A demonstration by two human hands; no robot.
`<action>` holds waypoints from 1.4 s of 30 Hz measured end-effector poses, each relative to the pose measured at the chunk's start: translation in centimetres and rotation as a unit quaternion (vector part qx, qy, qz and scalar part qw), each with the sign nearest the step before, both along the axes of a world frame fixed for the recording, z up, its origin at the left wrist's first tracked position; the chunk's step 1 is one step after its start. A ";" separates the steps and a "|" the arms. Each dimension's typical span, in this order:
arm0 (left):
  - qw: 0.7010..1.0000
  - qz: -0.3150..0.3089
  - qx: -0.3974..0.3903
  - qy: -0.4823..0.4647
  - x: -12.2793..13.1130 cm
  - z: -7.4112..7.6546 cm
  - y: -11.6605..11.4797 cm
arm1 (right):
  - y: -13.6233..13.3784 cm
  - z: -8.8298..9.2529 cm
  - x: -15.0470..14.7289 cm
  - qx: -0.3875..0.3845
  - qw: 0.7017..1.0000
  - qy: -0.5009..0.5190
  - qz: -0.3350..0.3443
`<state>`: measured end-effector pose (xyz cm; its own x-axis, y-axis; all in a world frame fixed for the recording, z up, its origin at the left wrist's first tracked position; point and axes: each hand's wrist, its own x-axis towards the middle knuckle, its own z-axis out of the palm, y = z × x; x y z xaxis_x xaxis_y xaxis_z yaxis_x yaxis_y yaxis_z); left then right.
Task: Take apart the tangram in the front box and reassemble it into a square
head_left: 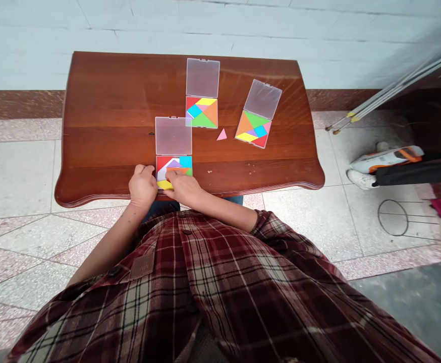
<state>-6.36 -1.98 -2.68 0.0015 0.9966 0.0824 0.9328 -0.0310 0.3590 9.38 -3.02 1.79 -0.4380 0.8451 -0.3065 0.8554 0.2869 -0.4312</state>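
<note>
Nearest tangram case (pixel 174 169), lid open, at the table's (pixel 103 111) near edge: left hand (pixel 143 184) has its fingers curled together against the case's left side, grip not discernible; right hand (pixel 183 186) lies flat, fingers loosely extended, one fingertip on the orange piece (pixel 177 171). Shirt patch (pixel 142 265) is too small to read. Beyond, well apart: loose pink triangle (pixel 222 134) between two further open cases, middle case (pixel 202 112) and right case (pixel 253 129).

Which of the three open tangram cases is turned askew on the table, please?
The rightmost case, beside the loose pink triangle; the middle case and the near case lie square on the table.
</note>
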 end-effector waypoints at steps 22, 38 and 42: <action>0.998 -0.052 0.034 -0.019 -0.3 -0.3 -0.9 | 6.6 1.0 9.6 0.076 0.987 0.060 -0.130; 0.994 -0.100 0.011 0.043 0.9 0.6 -1.3 | 5.5 1.0 2.6 0.024 0.999 -0.036 -0.004; 0.994 -0.102 0.004 0.040 0.9 0.7 -1.3 | 5.6 0.3 1.5 0.028 0.998 -0.043 -0.040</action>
